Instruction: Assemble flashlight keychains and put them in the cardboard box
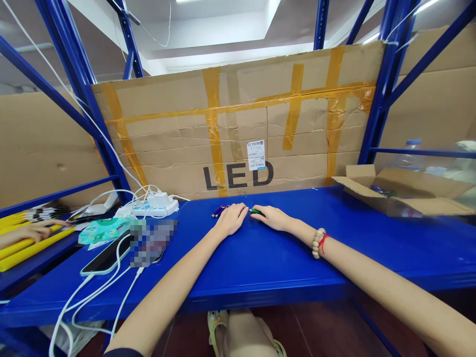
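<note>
My left hand (232,219) rests palm-down on the blue shelf top, its fingers together and curled under. A small bunch of shiny purple items (220,211) with metallic bits pokes out past its left side; their kind is too small to tell. Whatever lies under those fingers is hidden. Just to the right, my right hand (273,218) has its fingers closed over a small green item (256,211) with a silvery end pointing toward my left hand. The fingertips of the two hands are a short gap apart.
An open cardboard box (401,193) holding small dark things stands at right. At left lie a phone (107,255), a turquoise packet (104,230), cables and a power strip (173,207). Another person's hand (35,232) touches yellow rods. A cardboard panel (167,144) closes the back.
</note>
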Action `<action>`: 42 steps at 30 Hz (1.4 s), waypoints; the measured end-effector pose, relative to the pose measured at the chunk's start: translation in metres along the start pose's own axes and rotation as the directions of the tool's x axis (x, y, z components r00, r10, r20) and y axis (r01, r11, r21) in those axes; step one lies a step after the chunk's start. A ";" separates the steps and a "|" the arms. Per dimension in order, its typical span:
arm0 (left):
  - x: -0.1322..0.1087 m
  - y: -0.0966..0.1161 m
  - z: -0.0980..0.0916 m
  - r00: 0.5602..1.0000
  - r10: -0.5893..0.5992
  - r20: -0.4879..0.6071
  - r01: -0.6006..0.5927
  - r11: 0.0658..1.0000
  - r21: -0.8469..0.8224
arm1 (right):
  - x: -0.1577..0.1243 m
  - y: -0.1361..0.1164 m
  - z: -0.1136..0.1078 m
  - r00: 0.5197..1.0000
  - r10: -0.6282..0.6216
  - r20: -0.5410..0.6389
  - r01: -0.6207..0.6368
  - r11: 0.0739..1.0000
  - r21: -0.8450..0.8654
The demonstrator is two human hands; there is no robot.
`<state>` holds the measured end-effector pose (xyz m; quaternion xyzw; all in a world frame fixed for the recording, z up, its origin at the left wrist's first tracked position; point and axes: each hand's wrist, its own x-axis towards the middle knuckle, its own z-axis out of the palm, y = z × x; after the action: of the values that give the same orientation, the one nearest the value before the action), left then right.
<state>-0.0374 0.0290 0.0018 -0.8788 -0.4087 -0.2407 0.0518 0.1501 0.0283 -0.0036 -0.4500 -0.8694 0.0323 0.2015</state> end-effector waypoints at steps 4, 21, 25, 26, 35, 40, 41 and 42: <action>-0.002 -0.002 -0.002 0.994 -0.105 -0.016 0.103 0.992 -0.075 | -0.001 0.003 0.000 1.000 0.004 -0.003 -0.004 1.000 -0.012; 0.000 -0.010 0.003 0.994 -0.107 0.013 0.108 0.978 -0.180 | -0.001 0.002 -0.003 0.989 -0.149 0.010 0.148 0.986 0.082; -0.001 -0.008 0.002 0.997 -0.076 0.023 0.078 0.988 -0.131 | -0.001 0.001 -0.004 0.988 -0.151 -0.023 0.152 0.986 0.062; -0.001 -0.007 0.001 0.998 -0.066 0.024 0.069 0.991 -0.116 | -0.001 0.000 -0.005 0.990 -0.137 -0.026 0.138 0.988 0.065; 0.002 -0.004 0.004 0.998 0.051 0.045 -0.053 0.998 0.042 | -0.002 -0.003 -0.005 0.996 -0.070 -0.048 0.072 0.996 0.048; 0.002 -0.003 0.004 0.995 0.086 0.051 -0.091 0.990 0.105 | 0.000 0.001 -0.001 0.996 -0.075 -0.055 0.078 0.996 0.050; 0.002 -0.003 0.004 0.995 0.088 0.051 -0.093 0.989 0.112 | 0.000 0.001 -0.001 0.995 -0.079 -0.052 0.083 0.995 0.061; 0.002 -0.003 0.004 0.995 0.088 0.050 -0.093 0.989 0.117 | 0.001 0.003 0.000 0.995 -0.087 -0.050 0.091 0.993 0.076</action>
<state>-0.0368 0.0335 -0.0013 -0.8970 -0.3830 -0.1935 0.1061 0.1516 0.0304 -0.0041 -0.4031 -0.8818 0.0470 0.2403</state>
